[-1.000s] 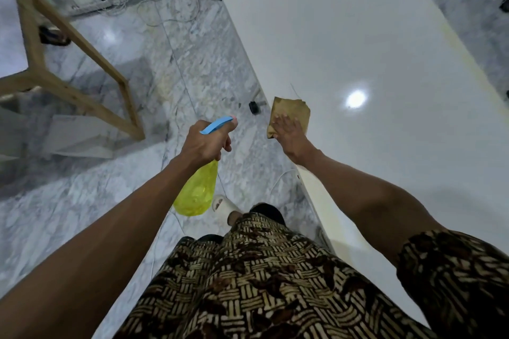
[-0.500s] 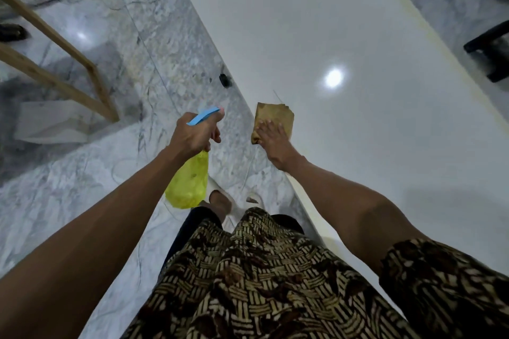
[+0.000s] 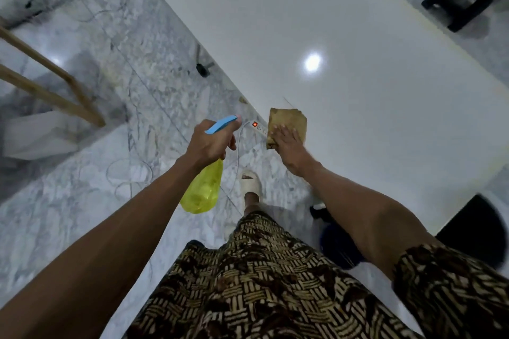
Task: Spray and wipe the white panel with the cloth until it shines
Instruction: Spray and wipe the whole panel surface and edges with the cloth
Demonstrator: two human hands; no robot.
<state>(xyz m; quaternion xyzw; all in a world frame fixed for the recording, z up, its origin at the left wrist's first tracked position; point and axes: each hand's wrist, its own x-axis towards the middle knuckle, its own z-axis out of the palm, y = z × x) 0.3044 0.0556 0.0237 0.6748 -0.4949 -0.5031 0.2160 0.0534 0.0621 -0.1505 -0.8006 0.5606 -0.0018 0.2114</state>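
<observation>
head view | white panel (image 3: 344,22) glossy, lamp glare on it | cloth (image 3: 289,121) lies at the panel's near-left edge | right hand (image 3: 289,150) flat on the cloth, fingers straight, pressing | left hand (image 3: 210,143) left of the panel, over the marble floor (image 3: 68,201), curled round the spray bottle (image 3: 203,190)

surface: white panel (image 3: 316,22), glossy, light glare at 1 o'clock | on it: brown cloth (image 3: 289,121) at its left edge, near centre
</observation>
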